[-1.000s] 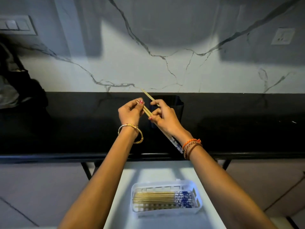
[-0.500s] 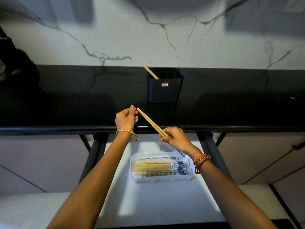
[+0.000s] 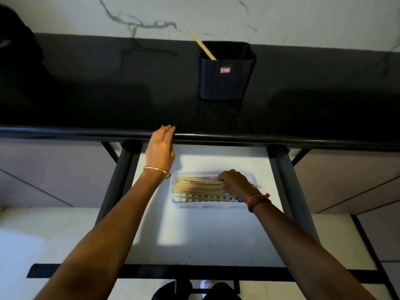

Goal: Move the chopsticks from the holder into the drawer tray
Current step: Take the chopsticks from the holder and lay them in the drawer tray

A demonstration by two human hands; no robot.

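The right hand (image 3: 234, 183) lays a pair onto the chopsticks (image 3: 199, 189) in the tray (image 3: 213, 206), fingers pinched on them, while the left hand (image 3: 161, 148) rests flat-fingered and holding nothing; next, fetch the 1 stick (image 3: 201, 43) in the holder (image 3: 225, 81) at 12 o'clock.

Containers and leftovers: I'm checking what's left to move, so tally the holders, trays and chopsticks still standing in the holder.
Dark holder: 1
White tray: 1
Chopstick left in the holder: 1
Total: 3
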